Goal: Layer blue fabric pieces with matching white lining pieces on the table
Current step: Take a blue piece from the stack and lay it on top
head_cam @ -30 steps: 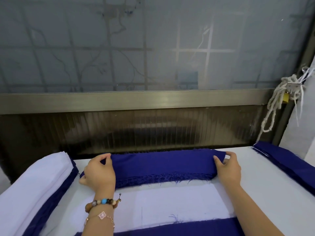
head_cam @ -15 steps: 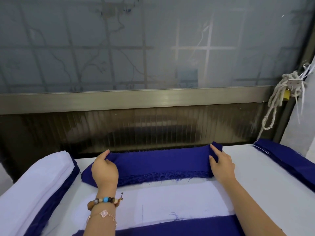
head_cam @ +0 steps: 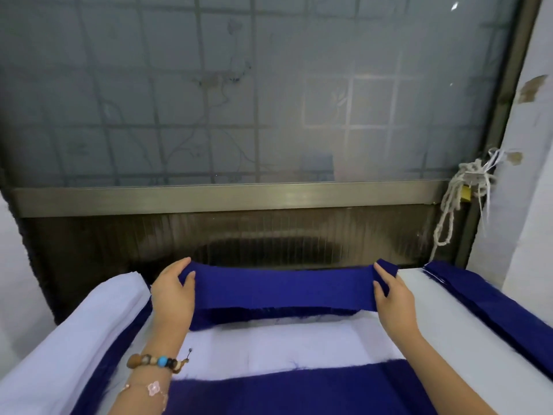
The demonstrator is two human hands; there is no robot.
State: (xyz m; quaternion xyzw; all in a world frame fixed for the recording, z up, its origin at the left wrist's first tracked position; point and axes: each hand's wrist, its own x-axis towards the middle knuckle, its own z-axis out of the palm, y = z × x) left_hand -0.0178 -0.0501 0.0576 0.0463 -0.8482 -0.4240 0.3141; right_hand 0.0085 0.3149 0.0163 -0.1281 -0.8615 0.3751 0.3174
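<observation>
- Bottom centre: broad dark-blue fabric piece lies flat on the white table.
- Just above it in frame: white rectangular lining piece, flat. Its near edge meets the blue; which overlaps which, cannot tell.
- Lower left: beaded bracelet on the L wrist.
- Mid-frame: long royal-blue fabric strip spans hand to hand beyond the white lining, raised, w/ dark shadow or a second blue layer under its near edge (unclear which).
- Left hand: fingers curled round the strip's L end, thumb on top. Firm hold.
- Right hand: fingers and thumb pinch the R end, nothing else held.
- Left edge: stack of white lining sheets over blue. Right edge: pile of blue strips.
- Progress (judgement): a few layers down, strip in hand not yet laid and both side stacks remain, so most work is left.
- Upper frame: frosted window pane. Upper right: knotted white cord.
</observation>
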